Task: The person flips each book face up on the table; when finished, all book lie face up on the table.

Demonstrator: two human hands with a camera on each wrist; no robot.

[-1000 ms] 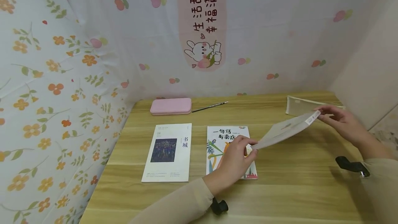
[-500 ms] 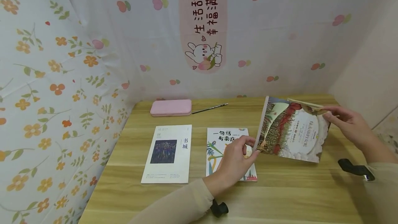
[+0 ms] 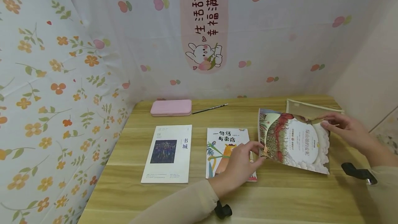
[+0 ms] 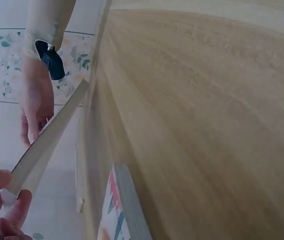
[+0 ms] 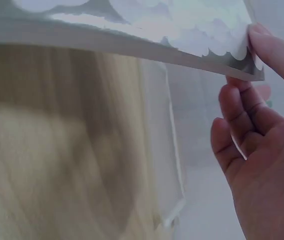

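Note:
Both hands hold a picture book [image 3: 292, 141] with an illustrated cover above the right part of the table, its printing turned sideways. My left hand [image 3: 239, 165] pinches its left edge between thumb and fingers, as the left wrist view shows of that book [image 4: 47, 142]. At the far right corner, my right hand [image 5: 266, 135] pinches the book [image 5: 132, 35], thumb on the cover and fingers beneath. Beneath the left hand lies a colourful book [image 3: 219, 148], partly covered by that hand. To its left lies a white magazine [image 3: 181, 167] with a dark picture.
A pink pencil case [image 3: 171, 108] and a dark pencil [image 3: 209, 108] lie along the back of the wooden table [image 3: 124, 196]. A see-through pouch [image 3: 306, 108] with a pale border is at the back right, partly behind the held book. Patterned cloth [image 3: 149, 44] hangs behind the table.
The held book has gone from nearly edge-on to showing its cover to the head camera, then tipped lower toward the table. Both hands keep their grip on it.

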